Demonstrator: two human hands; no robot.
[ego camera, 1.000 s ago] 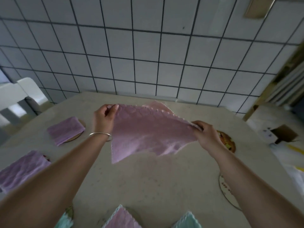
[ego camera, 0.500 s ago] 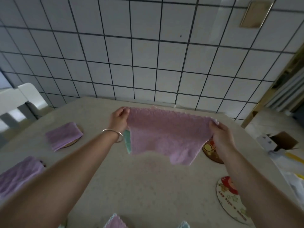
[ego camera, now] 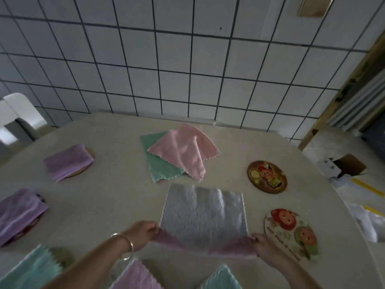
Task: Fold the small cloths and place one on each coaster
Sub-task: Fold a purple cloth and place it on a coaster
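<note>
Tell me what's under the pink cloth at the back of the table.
The pink cloth lies crumpled on a flat green cloth, whose left and near edges stick out. Whether anything else sits beneath them is hidden.

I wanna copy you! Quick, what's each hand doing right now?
Left hand: fingers closed, pinching the near left corner of the purple cloth.
Right hand: fingers closed, pinching its near right corner.

The cloth (ego camera: 203, 213) is looking fluffy and embossed, the table (ego camera: 116, 197) matt and speckled, the coaster (ego camera: 267, 177) glossy, the bangle (ego camera: 126, 246) shining metal.
</note>
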